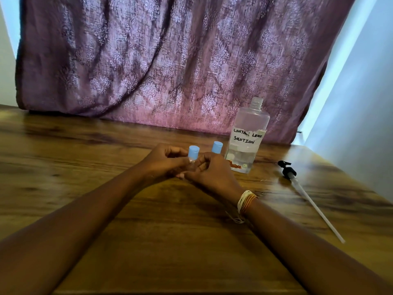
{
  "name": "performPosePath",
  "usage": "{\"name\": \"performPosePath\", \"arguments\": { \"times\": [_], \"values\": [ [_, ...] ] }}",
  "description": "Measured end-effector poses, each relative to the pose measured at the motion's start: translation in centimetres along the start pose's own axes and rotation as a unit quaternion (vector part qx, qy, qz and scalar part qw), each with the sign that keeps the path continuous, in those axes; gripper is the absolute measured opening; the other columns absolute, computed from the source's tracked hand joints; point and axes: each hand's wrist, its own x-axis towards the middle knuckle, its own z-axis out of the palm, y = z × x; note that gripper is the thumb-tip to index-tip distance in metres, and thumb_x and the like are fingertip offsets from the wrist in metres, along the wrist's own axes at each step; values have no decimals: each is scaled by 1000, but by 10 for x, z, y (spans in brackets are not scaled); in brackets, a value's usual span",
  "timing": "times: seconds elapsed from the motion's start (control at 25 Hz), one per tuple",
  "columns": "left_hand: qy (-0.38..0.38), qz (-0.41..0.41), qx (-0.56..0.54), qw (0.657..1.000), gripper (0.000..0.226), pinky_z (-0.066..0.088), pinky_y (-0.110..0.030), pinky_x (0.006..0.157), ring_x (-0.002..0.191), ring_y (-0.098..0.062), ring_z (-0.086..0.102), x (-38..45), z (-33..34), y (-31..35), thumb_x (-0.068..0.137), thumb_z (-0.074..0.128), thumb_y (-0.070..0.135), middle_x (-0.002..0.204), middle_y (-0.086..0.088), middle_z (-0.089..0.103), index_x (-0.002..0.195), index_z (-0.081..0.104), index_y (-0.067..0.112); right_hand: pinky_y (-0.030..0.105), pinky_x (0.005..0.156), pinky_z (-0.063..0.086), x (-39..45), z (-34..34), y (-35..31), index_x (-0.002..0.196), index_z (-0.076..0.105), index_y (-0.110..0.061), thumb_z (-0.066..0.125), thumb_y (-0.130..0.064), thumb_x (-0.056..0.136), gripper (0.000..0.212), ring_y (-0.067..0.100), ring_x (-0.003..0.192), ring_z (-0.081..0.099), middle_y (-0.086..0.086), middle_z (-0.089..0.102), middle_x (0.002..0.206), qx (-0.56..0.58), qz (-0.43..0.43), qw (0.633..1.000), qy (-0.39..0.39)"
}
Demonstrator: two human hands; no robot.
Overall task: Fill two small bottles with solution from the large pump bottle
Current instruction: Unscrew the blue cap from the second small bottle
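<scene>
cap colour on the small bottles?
Light blue, both caps; head view.

2 small blue-capped bottles (193, 153) (217, 147), 1 large bottle (246, 137), 1 pump head (287, 169), 2 hands (164, 161) (212, 172).

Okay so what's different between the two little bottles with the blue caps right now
The near small bottle is held between the left hand and right hand, its body mostly hidden by fingers. The far small bottle stands free behind the right hand, closer to the large bottle, untouched. Both are upright and wear matching light blue caps.
</scene>
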Motion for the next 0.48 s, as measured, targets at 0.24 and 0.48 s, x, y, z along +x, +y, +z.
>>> {"name": "performPosePath", "arguments": {
  "times": [0.24,0.48],
  "values": [
    [26,17,57,998,18,54,-17,56,63,-3,69,-5,9,5,73,77,-1,71,4,77,84,75,14,20,57,50,8,-22,-13,94,64,-17,79,-15,72,26,1,57,63,-7,68,67,-18,-32,999,-12],
    [3,33,108,994,18,50,-18,51,55,-4,64,-12,12,8,62,85,4,63,1,74,75,77,15,10,45,38,0,-15,-20,78,69,-11,85,-37,70,32,-1,49,50,3,65,64,-11,-78,994,77]
  ]
}}
